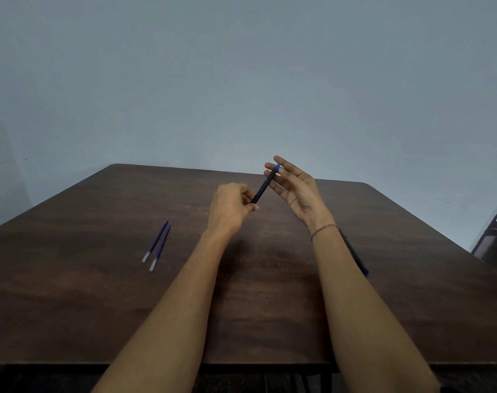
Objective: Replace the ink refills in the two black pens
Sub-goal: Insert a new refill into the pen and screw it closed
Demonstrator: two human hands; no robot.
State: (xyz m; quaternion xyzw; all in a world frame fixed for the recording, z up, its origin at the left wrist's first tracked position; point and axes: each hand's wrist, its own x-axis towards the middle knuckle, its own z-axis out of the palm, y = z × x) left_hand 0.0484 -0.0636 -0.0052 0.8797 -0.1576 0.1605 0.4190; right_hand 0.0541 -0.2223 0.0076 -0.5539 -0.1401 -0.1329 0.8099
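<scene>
On the dark wooden table we see two blue refills at left. Above it, our left hand grips a black pen at its lower end; our right hand, fingers spread, touches its blue tip.

No lettering, label, brand or number is legible anywhere in this scene. The black pen held above the counter carries no mark that can be read, the two blue refills lying on the wood are plain, and the second pen shows only a faint, unreadable imprint.
</scene>
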